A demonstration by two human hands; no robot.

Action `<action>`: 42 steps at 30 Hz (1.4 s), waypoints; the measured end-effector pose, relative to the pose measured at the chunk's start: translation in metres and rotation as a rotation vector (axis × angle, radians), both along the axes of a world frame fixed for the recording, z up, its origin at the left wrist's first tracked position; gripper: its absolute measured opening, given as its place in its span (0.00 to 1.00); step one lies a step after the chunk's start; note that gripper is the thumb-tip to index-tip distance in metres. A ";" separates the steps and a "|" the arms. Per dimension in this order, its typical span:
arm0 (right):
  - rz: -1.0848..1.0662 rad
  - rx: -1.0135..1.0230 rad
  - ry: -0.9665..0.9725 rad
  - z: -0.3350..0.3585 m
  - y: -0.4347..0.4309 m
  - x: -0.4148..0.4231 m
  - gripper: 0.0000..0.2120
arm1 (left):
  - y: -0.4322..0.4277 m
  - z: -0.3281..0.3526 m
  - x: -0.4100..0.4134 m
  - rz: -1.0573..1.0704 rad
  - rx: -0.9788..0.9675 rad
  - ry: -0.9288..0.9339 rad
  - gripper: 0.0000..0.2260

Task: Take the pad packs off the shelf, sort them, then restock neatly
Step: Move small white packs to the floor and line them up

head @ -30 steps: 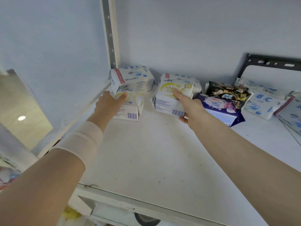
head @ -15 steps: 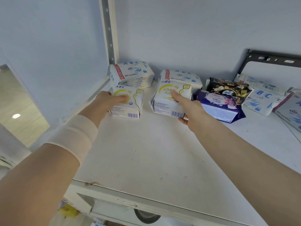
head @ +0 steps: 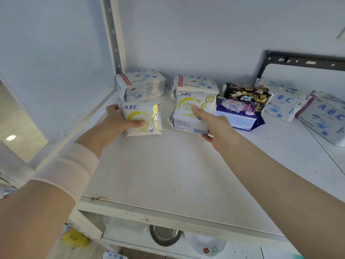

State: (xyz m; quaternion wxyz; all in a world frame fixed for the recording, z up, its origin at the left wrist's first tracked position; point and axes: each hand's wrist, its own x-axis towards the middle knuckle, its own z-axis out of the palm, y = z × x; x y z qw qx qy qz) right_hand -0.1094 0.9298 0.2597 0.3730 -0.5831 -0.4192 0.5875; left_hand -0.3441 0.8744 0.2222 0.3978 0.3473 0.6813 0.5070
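On the white shelf (head: 168, 174) my left hand (head: 115, 126) grips a white-and-yellow ABC pad pack (head: 147, 113), tilted up so its front faces me. My right hand (head: 211, 124) holds a second white-and-yellow pack (head: 188, 111), fingers over its top and thumb under its front edge. Two white-and-blue ABC packs (head: 141, 86) (head: 196, 84) sit behind them by the back wall. To the right lie a dark blue pack (head: 240, 113), a black floral pack (head: 244, 94) and more white-and-blue ABC packs (head: 281, 105) (head: 324, 118).
A slotted metal upright (head: 112, 34) stands at the shelf's back left corner and a black bracket (head: 302, 60) hangs on the wall at right. Below the shelf's front edge are a metal bowl (head: 165, 235) and a white bowl (head: 207, 245).
My left hand has closed round the left yellow pack and tipped it up toward me off the shelf. My right hand has kept its hold on the other yellow pack.
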 end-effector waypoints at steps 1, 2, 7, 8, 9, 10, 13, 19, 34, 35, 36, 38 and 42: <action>0.005 0.000 0.004 0.000 -0.002 0.002 0.28 | -0.001 -0.001 0.004 0.004 0.004 0.027 0.33; 0.010 -0.001 0.007 0.000 -0.004 0.005 0.27 | -0.003 -0.002 0.008 0.001 0.014 0.049 0.32; 0.063 -0.054 0.071 0.000 -0.018 0.021 0.22 | -0.020 0.003 0.029 0.036 0.082 0.139 0.32; 0.074 -0.064 0.084 0.001 -0.022 0.025 0.18 | -0.025 0.005 0.034 0.039 0.090 0.141 0.32; 0.083 -0.068 0.094 0.002 -0.025 0.029 0.14 | -0.030 0.007 0.039 0.041 0.098 0.141 0.32; 0.092 -0.066 0.106 0.003 -0.029 0.034 0.12 | -0.036 0.008 0.044 0.045 0.108 0.135 0.33; 0.122 -0.037 0.144 0.005 -0.043 0.053 0.09 | -0.055 0.013 0.057 0.062 0.143 0.102 0.35; 0.185 -0.009 0.173 0.004 -0.084 0.105 0.09 | -0.107 0.024 0.093 0.107 0.177 0.131 0.34; 0.238 0.102 0.172 -0.029 -0.227 0.267 0.35 | -0.266 0.002 0.255 0.159 0.203 0.030 0.31; 0.237 0.115 0.175 -0.032 -0.236 0.277 0.36 | -0.273 -0.002 0.263 0.154 0.201 0.017 0.31; 0.233 0.123 0.180 -0.034 -0.244 0.287 0.36 | -0.281 -0.004 0.271 0.145 0.198 0.003 0.30; 0.210 0.127 0.170 -0.041 -0.258 0.307 0.37 | -0.294 -0.011 0.285 0.125 0.184 -0.011 0.30; 0.190 0.090 0.126 -0.064 -0.293 0.342 0.29 | -0.318 -0.041 0.307 0.035 0.109 -0.022 0.30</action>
